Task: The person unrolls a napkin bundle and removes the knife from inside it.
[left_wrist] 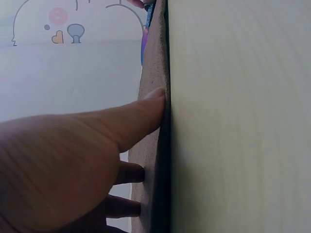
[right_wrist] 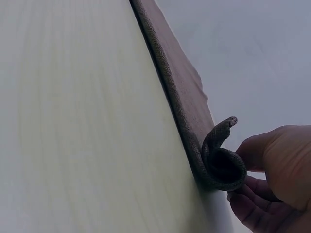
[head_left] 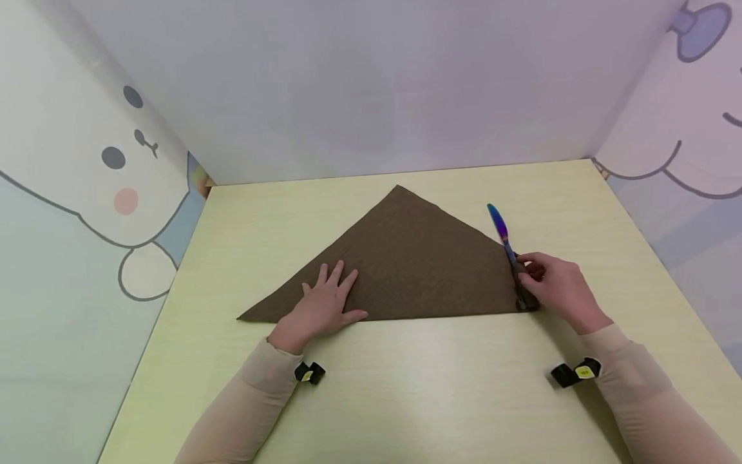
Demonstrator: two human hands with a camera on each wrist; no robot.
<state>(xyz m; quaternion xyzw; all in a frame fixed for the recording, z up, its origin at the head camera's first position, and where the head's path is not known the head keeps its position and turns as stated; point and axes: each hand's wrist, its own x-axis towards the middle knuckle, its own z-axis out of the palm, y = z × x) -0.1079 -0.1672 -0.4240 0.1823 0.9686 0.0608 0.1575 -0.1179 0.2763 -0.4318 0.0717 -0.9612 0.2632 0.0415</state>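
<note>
A brown cloth (head_left: 417,264) lies folded in a triangle, its long edge toward me and its point away. My left hand (head_left: 317,308) rests on the cloth's left part with fingers spread; in the left wrist view its thumb (left_wrist: 141,114) touches near the long edge. My right hand (head_left: 559,283) holds the curled right corner between thumb and fingers. Along that corner runs a table knife (head_left: 500,225) with a blue-purple blade, tip away from me; cloth partly covers its lower part. The right wrist view shows the cloth curl (right_wrist: 226,167) end-on, the knife hidden there.
Everything lies on a pale wood-grain table (head_left: 429,380). A plain light panel (head_left: 359,90) rises behind its far edge. Panels with cartoon figures stand left (head_left: 75,212) and right (head_left: 690,129). A small black wrist device hangs under each sleeve.
</note>
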